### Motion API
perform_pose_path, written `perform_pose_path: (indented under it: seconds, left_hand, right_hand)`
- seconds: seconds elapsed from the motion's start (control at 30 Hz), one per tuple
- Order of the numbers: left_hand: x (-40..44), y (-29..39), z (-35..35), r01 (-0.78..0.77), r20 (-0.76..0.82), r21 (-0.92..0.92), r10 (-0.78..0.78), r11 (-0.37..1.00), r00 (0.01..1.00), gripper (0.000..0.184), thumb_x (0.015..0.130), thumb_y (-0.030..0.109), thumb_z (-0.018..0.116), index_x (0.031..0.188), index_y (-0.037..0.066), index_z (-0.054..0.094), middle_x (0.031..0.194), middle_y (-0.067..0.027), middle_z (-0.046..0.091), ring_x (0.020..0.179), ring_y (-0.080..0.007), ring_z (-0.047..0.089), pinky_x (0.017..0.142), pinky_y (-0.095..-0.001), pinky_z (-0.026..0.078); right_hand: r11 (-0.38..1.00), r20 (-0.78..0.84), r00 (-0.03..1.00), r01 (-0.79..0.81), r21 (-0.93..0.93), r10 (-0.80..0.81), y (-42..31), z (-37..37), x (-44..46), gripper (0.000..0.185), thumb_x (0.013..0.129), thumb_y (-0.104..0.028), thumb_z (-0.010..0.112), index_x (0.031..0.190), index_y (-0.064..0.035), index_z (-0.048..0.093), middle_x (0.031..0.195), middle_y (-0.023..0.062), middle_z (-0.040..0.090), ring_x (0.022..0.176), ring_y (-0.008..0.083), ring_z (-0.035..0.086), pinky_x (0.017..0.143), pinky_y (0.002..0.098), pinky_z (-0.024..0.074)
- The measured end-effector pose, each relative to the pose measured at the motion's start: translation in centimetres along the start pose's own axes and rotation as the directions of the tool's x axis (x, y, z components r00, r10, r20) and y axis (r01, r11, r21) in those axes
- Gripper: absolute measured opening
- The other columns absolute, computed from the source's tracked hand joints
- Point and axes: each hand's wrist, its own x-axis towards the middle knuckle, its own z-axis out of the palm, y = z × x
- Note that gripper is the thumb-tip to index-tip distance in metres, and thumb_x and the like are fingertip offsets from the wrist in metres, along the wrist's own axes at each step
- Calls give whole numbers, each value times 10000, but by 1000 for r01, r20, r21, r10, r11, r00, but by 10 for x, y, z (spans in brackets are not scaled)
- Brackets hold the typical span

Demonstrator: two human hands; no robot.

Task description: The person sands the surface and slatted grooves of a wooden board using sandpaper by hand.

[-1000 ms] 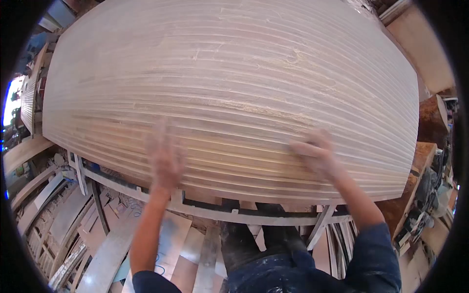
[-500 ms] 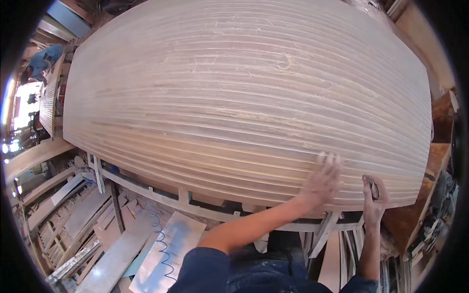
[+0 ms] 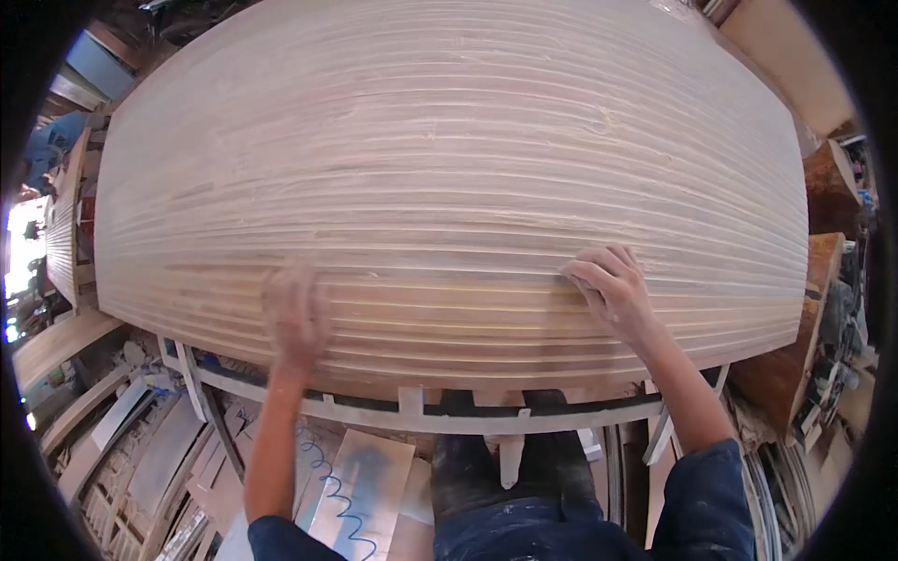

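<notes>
A broad, dusty wooden panel (image 3: 449, 168) with long raised ridges and grooves fills most of the view. My left hand (image 3: 297, 318) is over its near left part, blurred by motion, fingers stretched forward and nothing visible in them. Toward the right, my right hand (image 3: 613, 285) rests at the ridges with its fingers curled in. A small dark edge shows by its fingertips, but I cannot make out what is held. Pale dust lies along the grooves.
A wooden frame rail (image 3: 468, 419) runs under the panel's near edge. Boards and a blue coiled hose (image 3: 341, 505) lie below left. Brown timber (image 3: 804, 346) stands at the right. Far left, a person in blue (image 3: 51, 145) is beside another ridged panel (image 3: 64, 234).
My left hand has swept left along the panel. My right hand has moved from near the front right edge onto the ridges, further left. The view has shifted too.
</notes>
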Motion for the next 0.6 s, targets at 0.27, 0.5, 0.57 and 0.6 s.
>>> perform_pose_path:
  seconds: [0.27,0.5,0.57,0.6]
  left_hand:
    - [-44,-230,-36,169,-104,179,-152,969,983,290,1021,177,557,1243,26,667,1276,-164,651,1233,-374,559,1141,-508,348]
    - [-48,-270,-45,316,-188,135,-288,939,939,298,1037,188,547,1239,13,679,1269,-167,665,1228,-378,570,1135,-476,365]
    - [-44,-263,-50,331,-192,64,-314,941,930,283,1027,171,555,1223,14,686,1262,-176,665,1225,-381,570,1126,-478,377]
    - [-42,-263,-50,355,-199,66,-336,933,921,283,1027,171,555,1223,14,686,1262,-176,665,1225,-381,570,1126,-478,377]
  right_hand:
    - [971,84,968,234,46,-237,-72,63,76,229,826,-58,723,1043,-130,712,1025,12,668,1003,239,611,922,399,462]
    - [931,94,931,340,133,-354,-201,210,202,296,906,-42,615,1189,-114,665,1098,127,628,1120,338,585,1022,491,443]
    - [928,176,915,341,149,-364,-247,244,244,335,901,-23,593,1220,-112,648,1141,153,630,1143,362,575,1048,499,436]
    - [921,189,904,359,154,-384,-250,248,246,335,901,-23,593,1220,-112,648,1141,153,630,1143,362,575,1048,499,436]
